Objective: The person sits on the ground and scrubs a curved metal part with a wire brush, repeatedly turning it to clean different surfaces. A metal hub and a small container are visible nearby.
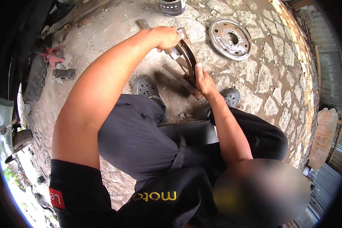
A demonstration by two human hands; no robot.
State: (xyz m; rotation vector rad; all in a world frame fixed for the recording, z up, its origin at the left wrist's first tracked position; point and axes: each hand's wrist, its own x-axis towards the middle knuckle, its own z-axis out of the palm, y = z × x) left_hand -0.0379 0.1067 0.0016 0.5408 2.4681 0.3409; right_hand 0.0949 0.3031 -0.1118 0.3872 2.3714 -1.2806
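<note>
Between my hands is a curved, rust-brown metal strip [189,53], shaped like a brake shoe. Its far end is in the closed fingers of my left hand [167,37]. My right hand [204,80] grips the near end, thumb up along the side; its other fingers are mostly hidden. Under the strip stands a low frame of rusty metal bars [182,81], reaching toward my feet. How strip and frame touch is hard to make out.
A round steel wheel disc [230,39] lies on the stone-and-dirt floor at the far right. Beyond my left hand stands a dark bucket [171,7]. A red jack-like tool [53,56] and a dark metal cylinder [64,73] are at the left. Corrugated sheets [326,53] line the right.
</note>
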